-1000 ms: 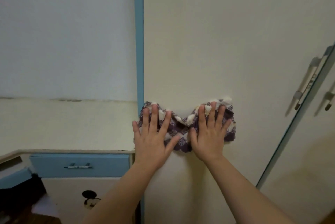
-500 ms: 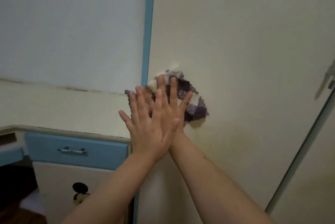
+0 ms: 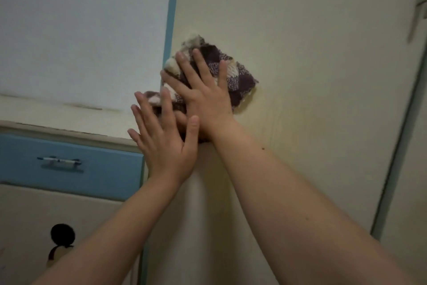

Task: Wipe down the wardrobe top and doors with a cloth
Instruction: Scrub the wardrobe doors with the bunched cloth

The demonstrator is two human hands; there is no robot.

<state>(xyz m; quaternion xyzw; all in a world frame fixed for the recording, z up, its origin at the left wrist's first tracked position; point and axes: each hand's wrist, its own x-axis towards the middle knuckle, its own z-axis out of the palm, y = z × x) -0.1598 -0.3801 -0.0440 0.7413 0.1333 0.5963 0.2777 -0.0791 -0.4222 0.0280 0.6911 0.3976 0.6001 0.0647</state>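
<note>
Currently the cloth (image 3: 233, 74), a purple-and-white checked piece, is bunched flat against the cream wardrobe door (image 3: 300, 53). It sits at the door's left margin, just beside the blue edge strip (image 3: 171, 19). Its lower-left corner overlaps that strip and projects slightly past it.

The right hand (image 3: 205, 100) lies palm-down on the middle of the cloth. Its fingers are straight and spread, pressing the cloth to the door; nothing is grasped. The left hand (image 3: 166, 146) is below and to the left of it, also flat with fingers extended and nothing grasped. Its fingertips lie over the cloth's lower-left corner. Its thumb crosses in front of the base of the right hand. Whether the left palm bears on the door cannot be told. Both forearms are bare and reach up from the lower edge of the view.

Right of the wiped door a dark seam (image 3: 397, 146) separates it from a second cream door (image 3: 406, 192). A blurred door handle (image 3: 419, 7) shows at the upper right edge.

Left of the blue strip stands a pale wall (image 3: 80, 19). Below it is a lower cabinet with a blue drawer (image 3: 69, 164), which carries a metal drawer handle (image 3: 59, 161). A round black mark (image 3: 62, 235) shows on the cabinet front beneath the drawer; its nature cannot be made out.
</note>
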